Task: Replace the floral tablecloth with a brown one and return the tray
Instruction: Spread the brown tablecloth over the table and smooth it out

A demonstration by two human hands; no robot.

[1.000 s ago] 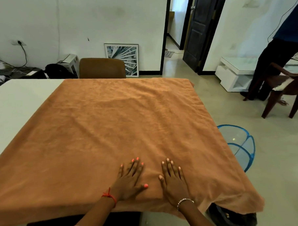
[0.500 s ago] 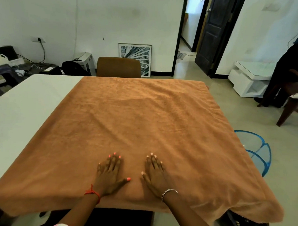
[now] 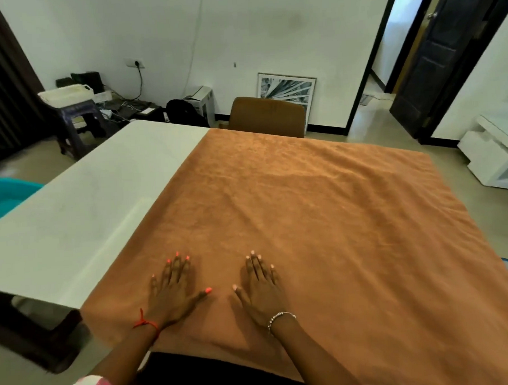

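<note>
A brown tablecloth (image 3: 321,218) lies spread over the right part of a white table (image 3: 81,205), with its near edge hanging over the table's front. My left hand (image 3: 174,292) rests flat on the cloth near that edge, fingers straight and spread. My right hand (image 3: 261,288) lies flat beside it, a short gap between the two thumbs. Neither hand holds anything. No floral cloth shows. A white tray (image 3: 65,94) sits on a dark stool by the far left wall.
A brown chair (image 3: 268,116) stands at the table's far side. A teal bin (image 3: 5,197) is on the floor at left, a white low cabinet (image 3: 493,158) at right. A dark door (image 3: 439,56) stands open at the back right.
The view has swung to the left, so more bare table and the left wall show. My hands stay flat on the cloth and have drawn slightly further apart.
</note>
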